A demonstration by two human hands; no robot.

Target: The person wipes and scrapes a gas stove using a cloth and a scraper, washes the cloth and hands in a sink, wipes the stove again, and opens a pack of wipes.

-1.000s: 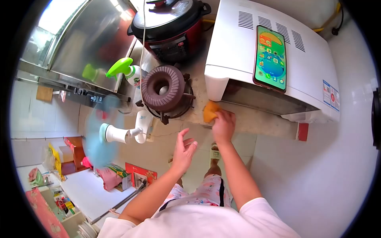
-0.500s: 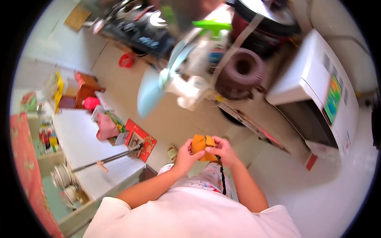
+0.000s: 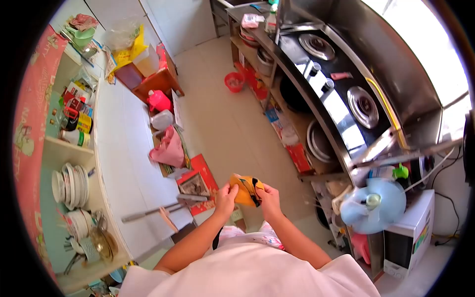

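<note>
An orange cloth-like item (image 3: 242, 189) with a dark pattern on its right part is stretched between my two hands, in front of my body. My left hand (image 3: 225, 202) pinches its left side, thumb on top. On its right side, my right hand (image 3: 269, 202) has its fingers closed on the edge near the dark part. The item hangs above the floor, touching nothing but my hands. What exactly it is, I cannot make out.
At left stand a white counter (image 3: 118, 148) and a shelf with stacked plates (image 3: 74, 185). A red bowl (image 3: 234, 82) sits on the floor ahead. To the right are a gas stove (image 3: 341, 114), a spinning blue fan (image 3: 373, 200) and a white microwave (image 3: 413, 232).
My view has swung from the ring-shaped burner and microwave to the stove and shelves. The orange item, first in my right hand alone, is now in both hands and more spread out.
</note>
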